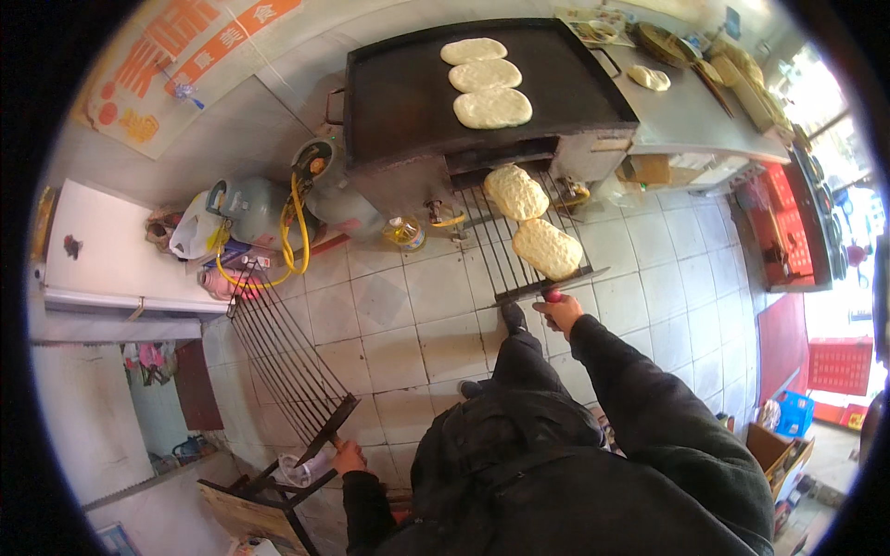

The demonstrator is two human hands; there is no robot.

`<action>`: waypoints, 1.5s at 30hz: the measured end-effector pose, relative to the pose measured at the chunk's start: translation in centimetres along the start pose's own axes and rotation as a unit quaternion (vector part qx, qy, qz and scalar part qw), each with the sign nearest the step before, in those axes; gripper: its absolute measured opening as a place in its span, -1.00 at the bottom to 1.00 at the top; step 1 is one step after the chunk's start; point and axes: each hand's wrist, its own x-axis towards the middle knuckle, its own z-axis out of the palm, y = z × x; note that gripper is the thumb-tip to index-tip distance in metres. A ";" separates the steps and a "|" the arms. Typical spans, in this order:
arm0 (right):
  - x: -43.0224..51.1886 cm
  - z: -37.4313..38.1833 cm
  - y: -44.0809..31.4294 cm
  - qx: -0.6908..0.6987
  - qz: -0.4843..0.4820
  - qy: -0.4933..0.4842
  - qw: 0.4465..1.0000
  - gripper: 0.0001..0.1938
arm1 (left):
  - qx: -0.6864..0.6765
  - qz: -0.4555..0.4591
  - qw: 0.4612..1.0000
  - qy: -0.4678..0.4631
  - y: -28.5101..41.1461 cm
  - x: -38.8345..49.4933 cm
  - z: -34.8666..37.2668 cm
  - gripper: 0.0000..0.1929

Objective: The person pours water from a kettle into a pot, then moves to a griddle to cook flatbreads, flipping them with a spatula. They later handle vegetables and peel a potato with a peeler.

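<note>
My right hand (pixel 563 315) grips the red handle (pixel 553 296) of a long metal-bar rack (pixel 488 251). Two pale, blistered flatbreads (pixel 547 249) lie end to end on its bars. The far end of this rack sits inside the opening (pixel 502 157) beneath a black griddle (pixel 396 90) and is hidden there. Low at the left, my left hand (pixel 350 459) is closed around the wooden handle (pixel 336 441) of a second bar rack (pixel 288 358), which carries nothing. Three flat dough ovals (pixel 492 108) form a row on the griddle.
Gas cylinders (pixel 254 212) with a yellow hose (pixel 295 229) stand left of the stove, near an oil bottle (pixel 405 234). A metal counter (pixel 685 115) at right bears a dough lump (pixel 649 78). A wooden stool (pixel 261 518) stands close to my left hand. Red crates (pixel 786 226) are farther right.
</note>
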 end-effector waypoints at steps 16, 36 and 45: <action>21.4 4.7 -18.4 -0.025 -0.130 -0.112 0.985 -0.70 | 0.580 0.452 0.667 0.118 -8.3 -8.8 -2.7 -0.83; 3.9 -24.0 3.2 -0.832 -0.178 -0.333 0.406 -0.68 | 0.325 0.359 0.862 -0.149 -7.8 -4.3 0.7 -0.77; 1.8 -29.6 5.5 -0.784 -0.335 -0.283 0.440 -0.72 | 0.359 0.274 0.867 -0.213 -1.9 -12.1 8.8 -0.77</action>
